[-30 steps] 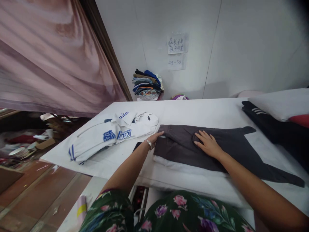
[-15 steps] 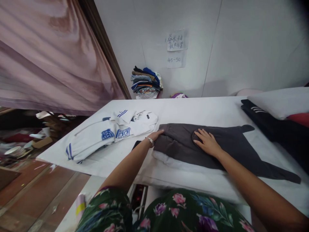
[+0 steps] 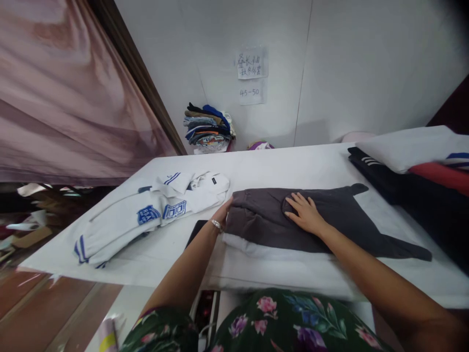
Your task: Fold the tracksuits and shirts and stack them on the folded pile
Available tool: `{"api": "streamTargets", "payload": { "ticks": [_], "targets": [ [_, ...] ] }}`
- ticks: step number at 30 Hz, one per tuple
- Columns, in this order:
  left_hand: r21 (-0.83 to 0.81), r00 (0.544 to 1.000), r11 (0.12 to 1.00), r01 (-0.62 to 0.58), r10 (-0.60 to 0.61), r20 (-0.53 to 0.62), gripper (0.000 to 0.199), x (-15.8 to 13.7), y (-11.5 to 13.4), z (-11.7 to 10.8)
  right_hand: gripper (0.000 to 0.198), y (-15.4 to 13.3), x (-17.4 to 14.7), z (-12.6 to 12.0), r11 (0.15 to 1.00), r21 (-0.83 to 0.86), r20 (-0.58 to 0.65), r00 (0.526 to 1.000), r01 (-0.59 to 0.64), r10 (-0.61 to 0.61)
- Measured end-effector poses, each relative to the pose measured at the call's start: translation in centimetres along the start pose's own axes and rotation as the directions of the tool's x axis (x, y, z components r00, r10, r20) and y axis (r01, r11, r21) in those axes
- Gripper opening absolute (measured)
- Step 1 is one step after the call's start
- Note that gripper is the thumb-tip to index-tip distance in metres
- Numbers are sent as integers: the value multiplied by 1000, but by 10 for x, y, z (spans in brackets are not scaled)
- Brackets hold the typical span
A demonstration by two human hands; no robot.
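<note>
A dark grey garment (image 3: 256,220) lies spread on the white table, with two tapering ends at its right; I cannot make out its exact kind. My right hand (image 3: 304,212) rests flat on its middle, fingers spread, beside a round outline in the cloth. At the garment's left edge, my left hand (image 3: 223,211) closes on the fabric, its fingertips partly hidden by the edge. White cloth (image 3: 249,244) shows under the garment's near side. Left of it lies a white collared shirt (image 3: 124,212) with blue badges and striped trim.
Dark clothing with white stripes (image 3: 395,178), a red piece (image 3: 439,173) and a white garment (image 3: 406,144) are heaped at the right. A clothes stack (image 3: 208,127) stands beyond the table (image 3: 286,166). A black flat object (image 3: 196,230) lies by my left forearm. A pink curtain (image 3: 73,88) hangs left.
My view has turned slightly right, so everything sits further left. My left fingers, earlier stretched over the garment's corner, are now tucked around its left edge. My right hand stays flat on the cloth.
</note>
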State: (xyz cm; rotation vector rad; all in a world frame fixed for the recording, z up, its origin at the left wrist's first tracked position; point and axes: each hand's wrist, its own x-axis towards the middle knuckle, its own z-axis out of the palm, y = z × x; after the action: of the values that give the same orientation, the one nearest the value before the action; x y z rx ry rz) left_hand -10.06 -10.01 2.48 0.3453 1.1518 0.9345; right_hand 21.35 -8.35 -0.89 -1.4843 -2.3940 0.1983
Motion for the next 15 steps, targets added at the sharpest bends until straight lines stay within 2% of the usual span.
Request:
{"api": "streamTargets", "payload": {
  "ticks": [2, 4, 7, 9, 11, 13, 15],
  "targets": [
    [73, 999, 997, 12, -9, -42, 36, 1, -2, -2, 54, -10, 1, -4, 998, 39, -59, 997, 50, -47],
    [151, 994, 987, 50, -34, -106, 32, 3, -4, -5, 52, -26, 4, -8, 980, 147, -111, 986, 137, -121],
    [204, 989, 978, 37, -7, -148, 25, 6, -5, -6, 52, -58, 11, -6, 869, 438, -119, 973, 231, -199],
    [209, 994, 977, -33, 54, -97, 26, 4, -4, -1, 57, -79, 18, 0, 731, 653, -66, 977, 196, -203],
    [178, 994, 978, -111, 110, 18, 31, 0, -1, 7, 65, -95, 25, 8, 548, 834, 22, 988, 68, -156],
    [121, 980, 979, -164, 148, 135, 38, -5, 3, 15, 73, -104, 32, 15, 336, 937, 126, 990, -95, -70],
    [82, 969, 982, -170, 151, 197, 42, -11, 7, 22, 74, -105, 36, 19, 136, 964, 229, 973, -230, 28]
  ]
}}
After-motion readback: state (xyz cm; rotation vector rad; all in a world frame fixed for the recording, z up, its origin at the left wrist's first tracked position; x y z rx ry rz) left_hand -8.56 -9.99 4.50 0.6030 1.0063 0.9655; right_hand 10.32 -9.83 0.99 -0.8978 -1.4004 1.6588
